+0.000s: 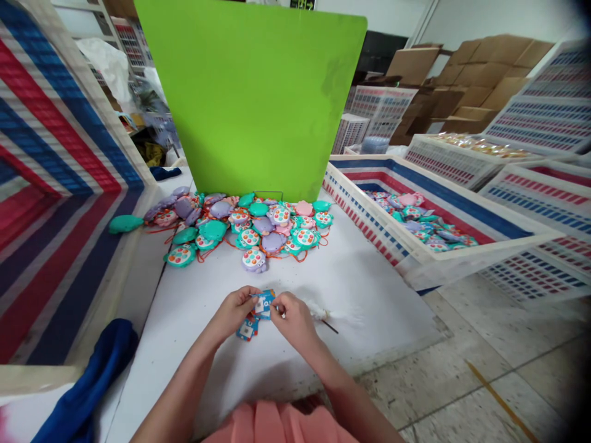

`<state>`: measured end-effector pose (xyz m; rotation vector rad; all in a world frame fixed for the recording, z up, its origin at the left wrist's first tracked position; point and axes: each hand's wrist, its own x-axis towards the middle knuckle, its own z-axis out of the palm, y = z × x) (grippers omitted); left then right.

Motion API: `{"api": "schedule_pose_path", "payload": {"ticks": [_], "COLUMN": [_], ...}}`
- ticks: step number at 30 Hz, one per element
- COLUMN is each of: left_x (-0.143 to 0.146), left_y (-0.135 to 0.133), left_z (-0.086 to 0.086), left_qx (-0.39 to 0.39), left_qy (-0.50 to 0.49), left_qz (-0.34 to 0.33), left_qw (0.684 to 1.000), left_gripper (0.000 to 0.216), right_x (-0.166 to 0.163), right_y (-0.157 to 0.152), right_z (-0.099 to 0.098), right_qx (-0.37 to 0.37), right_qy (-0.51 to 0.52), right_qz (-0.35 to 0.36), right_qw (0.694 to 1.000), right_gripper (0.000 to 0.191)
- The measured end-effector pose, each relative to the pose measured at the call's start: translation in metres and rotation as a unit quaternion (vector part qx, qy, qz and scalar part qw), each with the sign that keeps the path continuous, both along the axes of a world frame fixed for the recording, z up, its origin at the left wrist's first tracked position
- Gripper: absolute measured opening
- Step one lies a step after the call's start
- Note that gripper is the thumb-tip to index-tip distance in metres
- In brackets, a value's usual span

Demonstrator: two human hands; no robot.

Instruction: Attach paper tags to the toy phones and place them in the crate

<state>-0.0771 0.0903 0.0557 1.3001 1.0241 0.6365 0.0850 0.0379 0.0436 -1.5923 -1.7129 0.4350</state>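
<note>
My left hand (237, 307) and my right hand (292, 317) are close together over the near part of the white table (360, 277). Both pinch a small blue and white paper tag (264, 303) between their fingertips. More blue tags (246, 329) hang or lie just below my left hand. A bundle of thin white ties (321, 312) lies on the table just right of my right hand. Farther back sits a pile of small purple, teal and pink toy phones (249, 231) with orange cords.
A green board (253, 92) stands upright behind the pile. A white crate (415, 246) holding more toys sits to the right, with other crates and cardboard boxes (484, 74) beyond. A striped crate (55, 203) leans at left. Blue cloth (92, 381) lies at lower left.
</note>
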Motion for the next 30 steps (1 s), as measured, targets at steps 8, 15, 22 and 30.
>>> {"api": "schedule_pose_path", "payload": {"ticks": [8, 15, 22, 30], "left_x": [0.001, 0.001, 0.008, 0.003], "left_y": [-0.001, -0.001, -0.007, -0.007], "left_z": [0.008, 0.002, 0.009, 0.011], "left_qx": [-0.006, 0.020, 0.056, 0.012], "left_qy": [-0.008, 0.009, 0.044, -0.021], "left_qz": [0.024, 0.012, 0.009, 0.019], "left_qw": [1.000, 1.000, 0.997, 1.000], "left_gripper": [0.038, 0.034, 0.033, 0.040], "right_x": [-0.005, -0.010, -0.019, -0.005], "right_y": [-0.008, -0.012, -0.009, 0.006], "right_z": [0.009, 0.021, 0.022, 0.008], "right_qx": [0.010, -0.024, -0.032, -0.093], "right_qy": [-0.142, -0.239, -0.229, 0.220], "right_qz": [0.014, 0.024, 0.008, 0.056], "right_qw": [0.990, 0.971, 0.973, 0.969], "right_gripper": [0.010, 0.006, 0.010, 0.010]}}
